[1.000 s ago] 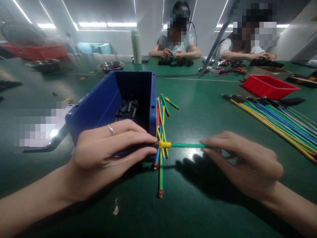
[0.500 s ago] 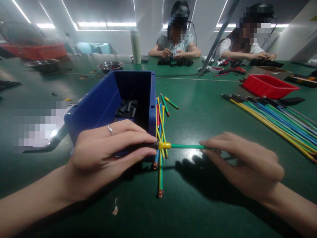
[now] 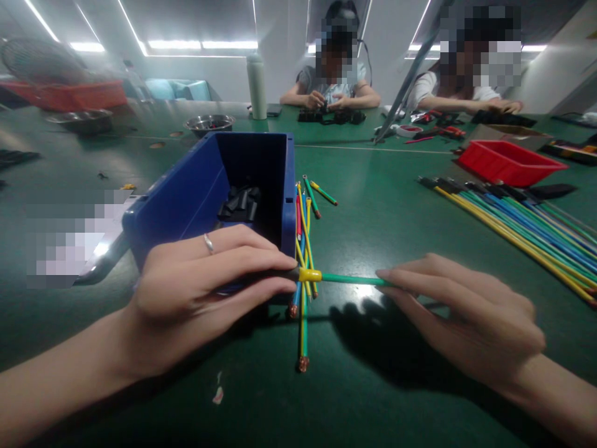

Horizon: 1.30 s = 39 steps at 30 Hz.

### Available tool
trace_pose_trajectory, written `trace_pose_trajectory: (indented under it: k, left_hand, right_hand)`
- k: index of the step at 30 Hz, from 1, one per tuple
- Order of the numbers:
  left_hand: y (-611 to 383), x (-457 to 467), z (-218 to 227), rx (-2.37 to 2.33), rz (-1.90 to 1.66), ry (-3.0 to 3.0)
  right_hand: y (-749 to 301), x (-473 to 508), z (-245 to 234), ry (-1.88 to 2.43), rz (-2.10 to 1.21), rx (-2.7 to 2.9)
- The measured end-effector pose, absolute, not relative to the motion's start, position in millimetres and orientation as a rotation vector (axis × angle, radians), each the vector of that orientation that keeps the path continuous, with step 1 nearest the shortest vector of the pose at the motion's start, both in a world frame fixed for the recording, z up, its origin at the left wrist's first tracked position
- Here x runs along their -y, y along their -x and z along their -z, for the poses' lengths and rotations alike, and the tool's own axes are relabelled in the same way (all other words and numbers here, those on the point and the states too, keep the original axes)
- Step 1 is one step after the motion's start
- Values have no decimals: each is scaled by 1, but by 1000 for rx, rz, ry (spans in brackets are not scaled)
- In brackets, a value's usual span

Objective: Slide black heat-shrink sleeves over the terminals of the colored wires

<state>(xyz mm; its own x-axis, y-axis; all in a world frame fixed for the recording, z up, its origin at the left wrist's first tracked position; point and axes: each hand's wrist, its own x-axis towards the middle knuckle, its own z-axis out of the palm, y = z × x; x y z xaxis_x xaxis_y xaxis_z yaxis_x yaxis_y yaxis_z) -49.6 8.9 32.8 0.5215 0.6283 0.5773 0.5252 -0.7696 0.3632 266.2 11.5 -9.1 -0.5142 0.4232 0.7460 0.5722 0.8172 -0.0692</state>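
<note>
Scrap: a small pale bit (image 3: pixel 217 396) lay on the green table (image 3: pixel 261 417), nearest you.
Left hand: your left hand (image 3: pixel 205 292) was pinched, fingertips nearly together on a dark piece (image 3: pixel 292 273) at the cable's end; most of that piece was hidden by your fingers.
Right hand: your right hand (image 3: pixel 471 311) pinched the cable lightly between thumb and fingertips, the other fingers loosely bent.
Green cable: the green cable (image 3: pixel 347 279) ran about level between your hands, above the table, its yellow sleeve (image 3: pixel 311 275) just beside your left fingertips. Gripped at two points, probably to keep it straight and steady. Couldn't tell where it ended past your right fingers.
Short cables: loose pile (image 3: pixel 311 249) lay under and beyond the sleeve, along the bin's right side, likely for easy reach.
Blue bin: the bin (image 3: pixel 163 196) stood behind your left hand, mouth toward you, black pieces (image 3: pixel 242 202) inside; presumably angled for picking.
Long cables: row (image 3: pixel 513 227) lay off to the right, roughly parallel, seemingly to stay sorted.
Red tray: the tray (image 3: pixel 508 174) sat just beyond them.
Far side: two co-workers (image 3: pixel 305 81) sat handling small dark parts.
</note>
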Motion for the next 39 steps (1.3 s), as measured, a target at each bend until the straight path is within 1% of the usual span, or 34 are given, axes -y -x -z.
trace_pose_trajectory:
  k: [6,10,13,16,21,31,35,39]
  left_hand:
    - [50,-11,-28,-946,-1117,-2602]
    - [52,-12,-25,-945,-1073,-2584]
    - [53,-11,-25,-933,-1152,-2564]
    - [53,-11,-28,-968,-1039,-2602]
    - [50,-11,-30,-965,-1081,-2603]
    - [51,-12,-32,-951,-1021,-2668]
    - [56,-9,-27,-981,-939,-2866]
    - [62,-9,-29,-1025,-940,-3120]
  right_hand:
    - [-266,-15,7,712,208,2218]
    - [-265,-15,5,723,196,2246]
    - [-266,-14,5,714,210,2259]
    - [-267,-13,6,715,203,2262]
    - [-266,-12,9,706,218,2225]
    - [-265,-15,9,707,225,2195]
    - [-263,-14,7,695,214,2203]
    - [-263,-13,8,706,237,2212]
